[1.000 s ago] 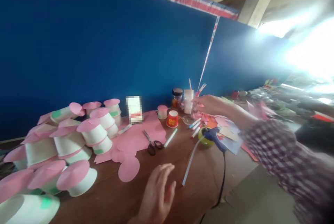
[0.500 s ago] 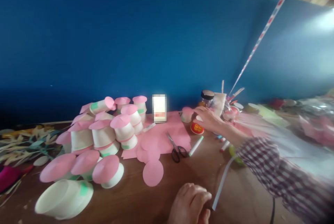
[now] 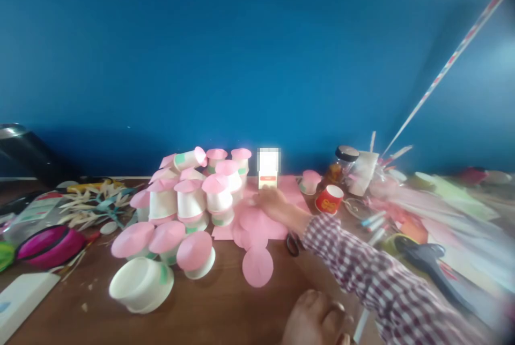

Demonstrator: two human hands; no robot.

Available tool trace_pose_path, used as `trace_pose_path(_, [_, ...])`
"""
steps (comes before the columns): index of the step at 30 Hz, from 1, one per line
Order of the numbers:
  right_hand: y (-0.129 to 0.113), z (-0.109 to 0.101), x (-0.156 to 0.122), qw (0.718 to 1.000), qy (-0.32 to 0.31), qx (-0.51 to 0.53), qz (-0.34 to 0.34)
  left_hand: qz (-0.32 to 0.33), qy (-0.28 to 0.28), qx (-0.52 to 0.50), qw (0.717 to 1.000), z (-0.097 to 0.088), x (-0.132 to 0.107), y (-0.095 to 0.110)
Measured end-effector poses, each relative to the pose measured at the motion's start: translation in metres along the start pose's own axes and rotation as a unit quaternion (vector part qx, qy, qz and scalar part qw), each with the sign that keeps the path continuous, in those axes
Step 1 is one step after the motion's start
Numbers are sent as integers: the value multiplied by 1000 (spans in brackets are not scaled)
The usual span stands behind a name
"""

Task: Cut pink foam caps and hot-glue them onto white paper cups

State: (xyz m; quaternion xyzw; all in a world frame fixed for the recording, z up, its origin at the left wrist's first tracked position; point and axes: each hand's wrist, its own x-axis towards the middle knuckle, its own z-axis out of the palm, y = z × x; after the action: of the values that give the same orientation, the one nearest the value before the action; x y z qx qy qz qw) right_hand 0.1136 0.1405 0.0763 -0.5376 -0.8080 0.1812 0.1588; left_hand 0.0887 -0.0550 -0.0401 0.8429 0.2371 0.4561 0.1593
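Where a blue wall meets a brown table, a stack of white cups with pink tops spreads left of centre, green patches on several. Just right of it lie flat pink sheets. Far left sits a clear package, its label too blurred to read; nearer is a white box with an illegible blue mark. The right hand, fingers partly bent, reaches over the pink sheets; whether it grips anything, I cannot tell. Low in view, the left hand is loosely curled, its palm hidden, so what it holds is uncertain. A white panel stands just beyond the right fingertips, mostly pixelated, a red bar with unreadable lettering low on it. The red cup carries a yellow emblem.
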Motion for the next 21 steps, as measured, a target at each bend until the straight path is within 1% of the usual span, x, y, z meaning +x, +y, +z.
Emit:
trace_pose_path(2, [0,-12,-18,1000,-4,-6,7,-1,-14,1,1000,0,0,0])
trace_pose_path(3, [-3,-18,-29,1000,-3,13,5,-1,-22,-1,1000,0,0,1])
trace_pose_path(5, [-12,-27,-54,994,2,106,-6,7,-47,-6,999,-2,1,1])
trace_pose_path(7, [-23,-31,-80,973,16,228,-12,16,-78,1,997,-5,2,2])
trace_pose_path(10, [-37,-24,-115,938,75,339,-10,41,-116,32,992,-12,4,5])
trace_pose_path(12, [-39,-15,-132,919,111,379,-8,86,-149,26,985,-18,6,8])
trace_pose_path(14, [-36,-4,-143,901,145,410,-4,137,-176,-1,975,-26,7,12])
trace_pose_path(17, [-24,11,-153,876,205,436,13,167,-205,-34,964,-43,9,17])
trace_pose_path(18, [-20,16,-155,869,225,441,17,162,-203,-42,965,-50,10,18])
trace_pose_path(19, [-15,21,-156,862,243,444,19,132,-182,-40,974,-57,12,17])
trace_pose_path(20, [-11,26,-157,858,257,445,21,92,-152,-30,984,-65,14,16])
trace_pose_path(21, [-7,30,-157,855,268,443,23,39,-104,-18,994,-72,16,13])
